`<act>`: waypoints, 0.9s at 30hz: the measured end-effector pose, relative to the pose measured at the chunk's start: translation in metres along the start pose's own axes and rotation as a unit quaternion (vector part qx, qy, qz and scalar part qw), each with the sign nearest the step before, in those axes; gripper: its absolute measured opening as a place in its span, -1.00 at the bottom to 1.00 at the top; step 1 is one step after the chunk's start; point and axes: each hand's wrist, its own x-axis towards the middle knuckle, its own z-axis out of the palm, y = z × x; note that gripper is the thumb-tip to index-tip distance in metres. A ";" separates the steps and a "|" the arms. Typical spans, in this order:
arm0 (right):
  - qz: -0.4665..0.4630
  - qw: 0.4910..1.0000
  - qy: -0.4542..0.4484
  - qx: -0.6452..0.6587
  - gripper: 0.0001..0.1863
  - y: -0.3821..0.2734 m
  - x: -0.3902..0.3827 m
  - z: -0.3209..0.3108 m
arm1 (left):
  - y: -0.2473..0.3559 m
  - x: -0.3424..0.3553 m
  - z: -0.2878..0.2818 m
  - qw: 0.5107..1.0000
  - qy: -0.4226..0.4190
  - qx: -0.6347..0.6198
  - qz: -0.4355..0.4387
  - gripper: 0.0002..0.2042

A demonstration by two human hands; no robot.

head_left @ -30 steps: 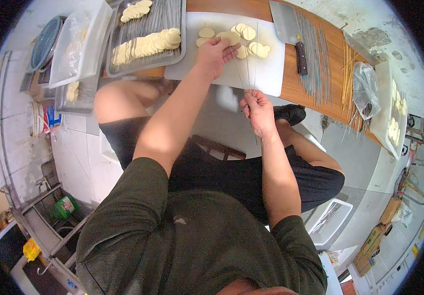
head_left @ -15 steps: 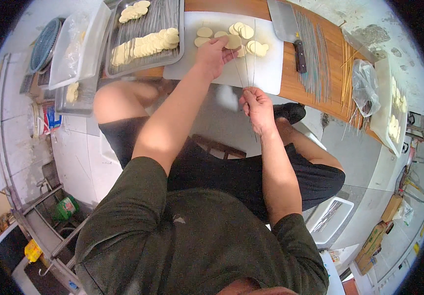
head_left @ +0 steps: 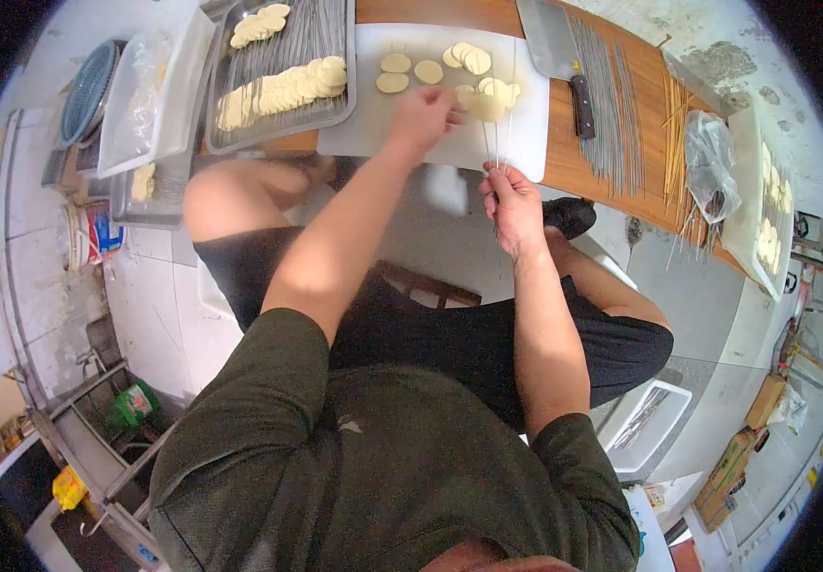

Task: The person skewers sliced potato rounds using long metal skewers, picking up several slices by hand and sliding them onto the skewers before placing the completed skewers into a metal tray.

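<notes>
My right hand (head_left: 514, 208) is closed round thin metal skewers (head_left: 498, 145), which point away over the white cutting board (head_left: 354, 132). A pale round slice (head_left: 488, 107), blurred, sits on the skewers. To its left, my left hand (head_left: 426, 119) hovers over the board, apart from that slice. Its fingers are loosely curled, slightly blurred and apart, with nothing seen between them. Beyond it lie loose round slices (head_left: 428, 71), and an overlapping row of slices (head_left: 467, 58) rests farther back. More slices lie partly hidden behind the one on the skewers.
Left of the board, a metal tray (head_left: 351, 91) holds skewered slices. A cleaver (head_left: 550, 43), loose metal skewers (head_left: 612, 114) and bamboo sticks (head_left: 676, 143) lie to the right. At the far right stand a plastic bag (head_left: 712, 167) and a white tub (head_left: 745, 224) with skewered slices.
The slice that was in my left hand is now on the skewers, and that hand has drawn away from it. My right hand has shifted slightly right.
</notes>
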 end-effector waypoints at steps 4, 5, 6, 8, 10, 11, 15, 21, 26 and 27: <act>0.000 0.999 0.029 0.014 -0.85 -0.001 0.000 -0.006 | 0.011 0.012 -0.026 0.862 0.113 0.476 0.134 -0.61; 0.002 0.999 0.033 0.011 -0.85 -0.001 0.001 -0.006 | 0.012 0.015 -0.028 0.812 0.097 0.565 0.103 -0.59; 0.001 0.999 0.032 0.011 -0.85 0.000 0.002 -0.005 | 0.011 0.019 -0.028 0.812 0.099 0.566 0.104 -0.59; 0.001 1.000 0.025 0.016 -0.85 0.001 0.001 -0.003 | 0.004 0.024 -0.024 0.770 0.116 0.620 0.102 -0.60; 0.002 1.000 0.027 0.008 -0.85 0.001 0.001 -0.001 | -0.003 0.029 -0.020 0.772 0.124 0.610 0.130 -0.61; 0.003 1.000 0.029 0.000 -0.85 0.000 0.001 -0.001 | -0.005 0.030 -0.020 0.772 0.133 0.601 0.159 -0.62; 0.000 1.000 0.027 0.008 -0.85 0.004 0.003 -0.007 | -0.001 0.035 -0.016 0.805 0.131 0.548 0.188 -0.60; 0.000 1.000 0.024 -0.007 -0.85 0.003 0.004 -0.004 | 0.004 0.032 -0.022 0.924 0.073 0.356 0.116 -0.66; 0.006 1.000 -0.012 -0.027 -0.84 0.002 -0.002 -0.001 | 0.013 0.026 -0.020 0.992 0.040 -0.119 -0.025 -0.79; 0.005 1.000 -0.013 -0.028 -0.84 0.002 -0.003 0.000 | 0.015 0.025 -0.020 0.992 0.041 -0.120 -0.024 -0.79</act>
